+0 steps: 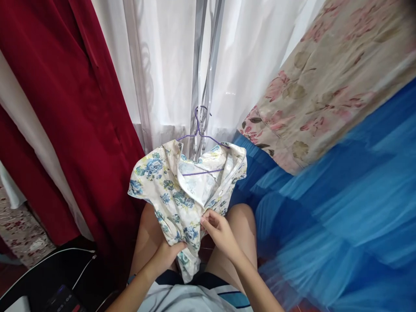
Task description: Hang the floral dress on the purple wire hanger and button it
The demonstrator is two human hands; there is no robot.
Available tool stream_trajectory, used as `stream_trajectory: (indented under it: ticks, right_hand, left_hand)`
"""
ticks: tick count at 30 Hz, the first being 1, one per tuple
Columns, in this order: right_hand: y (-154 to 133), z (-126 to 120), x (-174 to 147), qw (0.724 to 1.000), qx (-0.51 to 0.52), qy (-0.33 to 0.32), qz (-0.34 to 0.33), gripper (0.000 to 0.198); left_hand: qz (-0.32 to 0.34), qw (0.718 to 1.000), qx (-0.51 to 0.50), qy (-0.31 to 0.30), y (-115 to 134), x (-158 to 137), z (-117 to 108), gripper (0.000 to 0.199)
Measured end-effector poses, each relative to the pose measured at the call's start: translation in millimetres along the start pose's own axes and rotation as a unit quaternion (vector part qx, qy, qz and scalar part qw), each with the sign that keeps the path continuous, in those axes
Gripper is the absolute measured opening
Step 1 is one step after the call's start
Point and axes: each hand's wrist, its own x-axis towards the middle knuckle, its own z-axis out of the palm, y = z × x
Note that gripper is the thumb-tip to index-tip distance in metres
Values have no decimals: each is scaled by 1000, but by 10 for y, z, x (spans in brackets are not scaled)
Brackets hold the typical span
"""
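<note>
A short-sleeved floral blouse point(182, 197), cream with blue and yellow-green flowers, hangs on a purple wire hanger point(198, 130) above my lap. Its neckline is open at the front, and the hanger's lower bar shows inside. My left hand point(169, 255) grips the lower left side of the blouse, thumb on top and the other fingers hidden under the cloth. With thumb and finger, my right hand point(216, 225) pinches the front edge just below the neck opening. Whether a button lies in that pinch I cannot make out.
Dark red cloth point(97, 130) hangs at the left, white curtains point(169, 65) behind. Pink-flowered beige fabric point(318, 95) and blue tulle point(308, 216) fill the right. Grey straps point(199, 65) hang by the hanger. At lower left are a phone point(65, 299) and white cable point(81, 273).
</note>
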Motion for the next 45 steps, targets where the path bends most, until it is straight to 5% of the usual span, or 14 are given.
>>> stream_trajectory:
  ticks: [5, 7, 9, 14, 19, 24, 29, 35, 45]
  right_hand:
    - [-42, -228, 22, 997, -49, 52, 17, 38]
    - [-45, -239, 24, 997, -52, 54, 23, 37]
    - [-41, -179, 17, 997, -57, 41, 34, 35]
    - [-38, 140, -58, 998, -16, -37, 52, 25]
    - [-119, 166, -97, 995, 50, -40, 81, 26]
    - [-181, 28, -33, 986, 111, -40, 120, 28]
    - [-118, 248, -82, 978, 130, -71, 145, 29]
    - [-97, 329, -101, 968, 171, -56, 177, 30]
    - [-1237, 261, 740, 986, 139, 84, -33, 28]
  left_hand:
    - [121, 961, 37, 247, -179, 481, -521, 40]
    - [178, 934, 80, 299, -176, 538, -670, 32]
    - [231, 927, 130, 265, -99, 459, -652, 22]
    - [227, 948, 221, -19, 154, 68, -78, 17]
    - [189, 952, 226, -88, 140, -25, 209, 16]
    - [196, 955, 205, -86, 105, 0, 202, 12]
    - [208, 953, 221, -9, 85, -1, 178, 11]
    - [236, 937, 257, -29, 132, -63, 157, 12]
    - [275, 900, 337, -2, 108, -101, 280, 13]
